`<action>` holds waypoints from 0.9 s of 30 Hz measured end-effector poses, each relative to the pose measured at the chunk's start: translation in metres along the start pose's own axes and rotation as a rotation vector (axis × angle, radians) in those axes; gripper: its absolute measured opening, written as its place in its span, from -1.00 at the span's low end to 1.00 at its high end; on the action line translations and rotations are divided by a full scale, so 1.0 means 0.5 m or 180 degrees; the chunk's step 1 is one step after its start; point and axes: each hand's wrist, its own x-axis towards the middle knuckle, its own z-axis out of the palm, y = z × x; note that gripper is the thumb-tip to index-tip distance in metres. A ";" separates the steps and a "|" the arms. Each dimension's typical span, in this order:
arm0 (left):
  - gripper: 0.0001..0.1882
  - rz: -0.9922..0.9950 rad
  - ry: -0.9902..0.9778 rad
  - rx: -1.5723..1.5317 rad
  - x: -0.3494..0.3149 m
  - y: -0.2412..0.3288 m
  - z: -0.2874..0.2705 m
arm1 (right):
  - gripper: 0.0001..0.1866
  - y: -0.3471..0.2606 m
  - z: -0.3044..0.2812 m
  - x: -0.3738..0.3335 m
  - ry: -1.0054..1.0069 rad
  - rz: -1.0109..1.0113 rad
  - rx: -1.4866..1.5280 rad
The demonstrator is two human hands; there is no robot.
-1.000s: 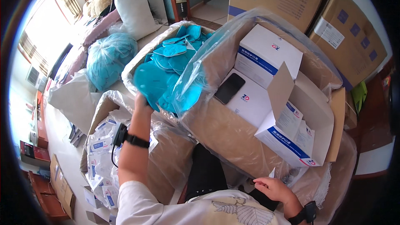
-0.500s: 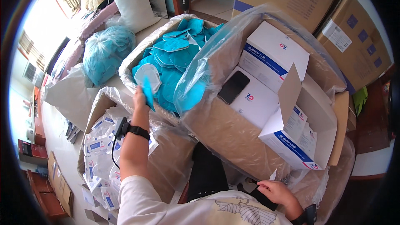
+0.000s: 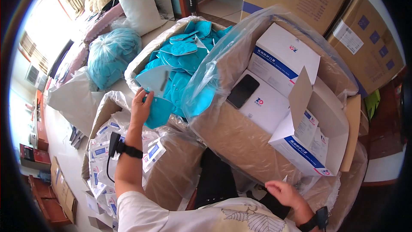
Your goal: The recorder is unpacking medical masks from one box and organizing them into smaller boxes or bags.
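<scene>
My left hand point(image 3: 140, 106) is closed, its fingers pinching the edge of a teal face mask point(image 3: 158, 112) that hangs beside them. Just past the fingertips, a paler mask point(image 3: 151, 80) with a grey strip lies over a heap of teal masks point(image 3: 182, 49) in a plastic-lined carton; whether the hand also touches it I cannot tell. My right hand point(image 3: 283, 193) is low on the right, near my lap, with its fingers curled. A small white tip shows beside it, and what the fingers hold, if anything, is hidden.
A carton point(image 3: 180, 176) of wrapped white packets point(image 3: 101, 152) stands near left. On the right, a lined carton point(image 3: 240, 139) bears white boxes point(image 3: 274, 66), an open box point(image 3: 300, 154) with packets, and a black phone point(image 3: 243, 91). Sealed cartons point(image 3: 296, 0) stand behind; a tied bag point(image 3: 111, 56) sits far left.
My left hand has drawn slightly left and nearer, and the teal mask has turned its broad side up. The paler mask has shifted its angle. My right hand's fingers have moved slightly.
</scene>
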 end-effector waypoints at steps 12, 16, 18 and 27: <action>-0.84 0.0389 -0.1984 -0.1954 -0.211 0.300 0.050 | -0.57 -0.275 0.035 0.198 -0.1255 -0.0101 0.3126; -0.82 -0.0759 -0.1096 -0.2362 -0.232 0.282 0.059 | -0.70 -0.238 0.033 0.209 0.0088 -0.0517 0.1671; -0.78 -0.1205 -0.0347 -0.3001 -0.238 0.274 0.063 | -0.78 -0.212 0.021 0.226 0.0720 -0.0813 0.0337; -0.79 -0.0692 -0.0656 -0.2617 -0.296 0.272 0.153 | -0.78 -0.273 0.129 0.194 -0.0261 -0.1633 0.0051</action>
